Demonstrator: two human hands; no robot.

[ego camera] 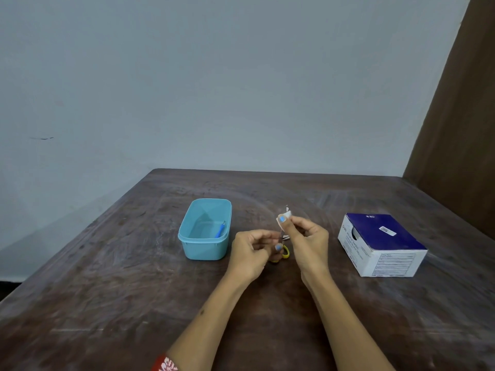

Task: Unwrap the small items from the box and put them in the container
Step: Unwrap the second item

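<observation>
A wrapper [284,219] is being peeled between both pinching hands, left hand [253,253] and right hand [308,241]; one blue item [220,230] is lying in the container [205,246], and the box [380,243] is waiting.

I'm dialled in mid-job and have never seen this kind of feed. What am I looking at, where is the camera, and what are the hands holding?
There is no machine here: a person works bare-handed, and the single picture comes from a camera on their head, looking forward and down. On the dark brown wooden table stand a light blue plastic container, with a small blue item inside, and a blue and white cardboard box to the right. The left hand and right hand together pinch a small white paper wrapper, apparently peeling it open. Something yellow shows under the left hand; what it is I cannot tell.
</observation>
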